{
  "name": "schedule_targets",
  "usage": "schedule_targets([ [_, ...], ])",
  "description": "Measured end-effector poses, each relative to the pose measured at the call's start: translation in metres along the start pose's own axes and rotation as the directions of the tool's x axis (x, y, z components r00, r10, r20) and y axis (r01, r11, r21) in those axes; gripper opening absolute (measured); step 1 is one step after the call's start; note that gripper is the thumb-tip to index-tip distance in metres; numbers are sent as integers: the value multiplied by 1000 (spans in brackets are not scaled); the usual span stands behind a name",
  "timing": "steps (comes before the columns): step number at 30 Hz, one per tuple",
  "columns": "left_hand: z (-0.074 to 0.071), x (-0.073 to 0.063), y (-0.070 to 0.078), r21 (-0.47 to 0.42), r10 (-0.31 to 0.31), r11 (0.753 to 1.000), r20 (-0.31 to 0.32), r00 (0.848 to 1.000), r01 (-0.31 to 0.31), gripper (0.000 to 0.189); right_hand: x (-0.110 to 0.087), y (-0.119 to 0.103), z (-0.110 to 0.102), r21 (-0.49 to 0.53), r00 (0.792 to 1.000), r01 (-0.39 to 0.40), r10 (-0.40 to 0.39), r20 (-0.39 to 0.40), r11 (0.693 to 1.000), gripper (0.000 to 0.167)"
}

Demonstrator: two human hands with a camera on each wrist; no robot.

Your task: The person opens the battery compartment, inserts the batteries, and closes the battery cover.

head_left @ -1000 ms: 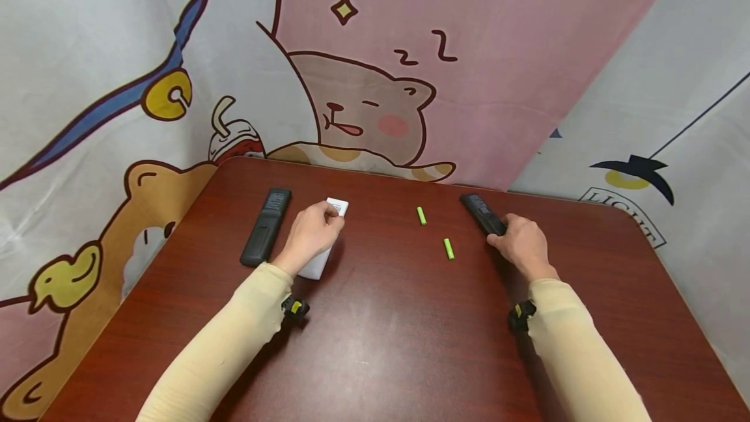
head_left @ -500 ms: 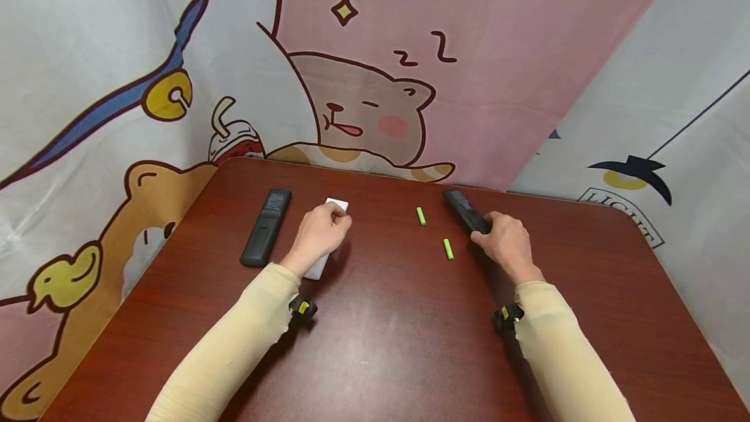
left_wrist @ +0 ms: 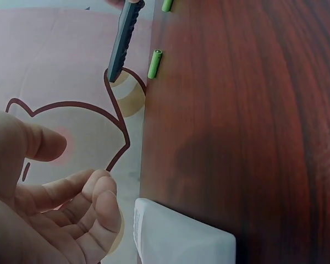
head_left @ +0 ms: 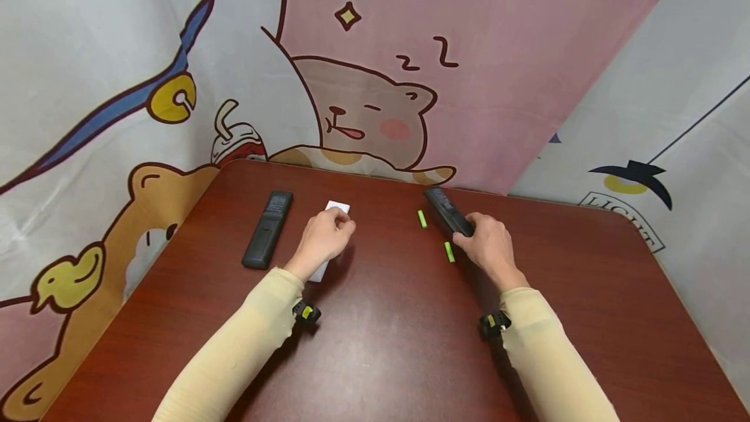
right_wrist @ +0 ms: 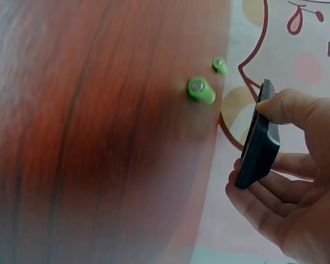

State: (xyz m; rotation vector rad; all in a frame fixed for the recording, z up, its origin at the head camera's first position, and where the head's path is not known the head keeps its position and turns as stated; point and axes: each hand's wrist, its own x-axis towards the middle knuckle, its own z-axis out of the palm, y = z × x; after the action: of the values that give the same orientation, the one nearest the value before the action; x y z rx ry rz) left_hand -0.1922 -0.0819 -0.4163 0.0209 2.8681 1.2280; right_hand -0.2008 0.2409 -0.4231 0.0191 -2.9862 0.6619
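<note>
Fingers (left_wrist: 106, 207) of the left hand (head_left: 324, 234) hung loosely curled, empty, over a white device (left_wrist: 184, 239) toward the table's (head_left: 375, 350) left edge; two green batteries (head_left: 449, 252) lay loose toward its far edge; the right hand (head_left: 487, 245) gripped a black remote (head_left: 447, 209), seemingly lifted, the batteries untouched.

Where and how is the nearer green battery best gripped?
Probably its middle, pinched from above across the long sides: this green battery is a cylinder lying flat. Come from the left: the right hand, holding a black remote, crowds the right.

Glossy red-brown table (head_left: 381, 350); pink-and-white cartoon backdrop (head_left: 504, 77) right behind.
</note>
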Motion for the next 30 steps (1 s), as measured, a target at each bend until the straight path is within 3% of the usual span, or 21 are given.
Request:
schedule_targets([
  [10,1,-1,5,-17,12,1000,9,1000,-12,30,-8,-24,6,49,999,39,-38,-27,998,43],
  [20,11,-4,10,-31,72,997,-12,997,-73,22,-14,-46,15,103,996,78,-74,-40,992,41],
  [30,24,0,14,-136,60,988,-45,997,-66,29,-21,-70,23,186,996,92,-88,-34,978,42],
])
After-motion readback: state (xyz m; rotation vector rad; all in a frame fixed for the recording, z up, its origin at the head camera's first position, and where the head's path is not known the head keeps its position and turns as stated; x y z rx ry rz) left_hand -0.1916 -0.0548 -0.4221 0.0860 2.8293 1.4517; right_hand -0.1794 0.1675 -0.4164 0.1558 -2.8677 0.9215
